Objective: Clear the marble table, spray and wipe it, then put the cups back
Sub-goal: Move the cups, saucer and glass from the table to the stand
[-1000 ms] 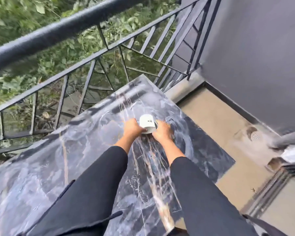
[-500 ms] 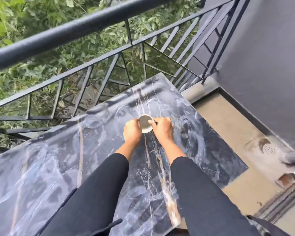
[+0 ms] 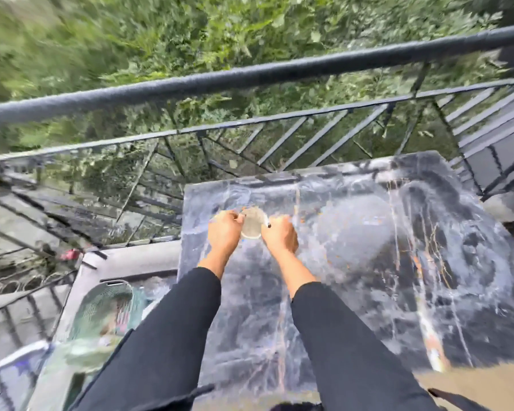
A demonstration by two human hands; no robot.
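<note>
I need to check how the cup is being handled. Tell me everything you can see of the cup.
The cup is small, round and pale, whitish, and blurred by motion. We look down into its open mouth; no contents can be made out. It sits low over the marble table, near the far left corner. The left hand and right hand hold it from either side.

We see soft, even daylight with no hard shadows. The glossy marble table [image 3: 368, 262] throws back pale sky glare in milky patches. Motion blur smears the whole frame, heaviest in the foliage [image 3: 72, 54] at upper left and the basket [image 3: 107, 304] at lower left. Both hands [image 3: 224, 232] and the cup [image 3: 251, 222] between them are soft and blocky with compression. Wide-angle distortion bows the railing [image 3: 250, 75].
</note>
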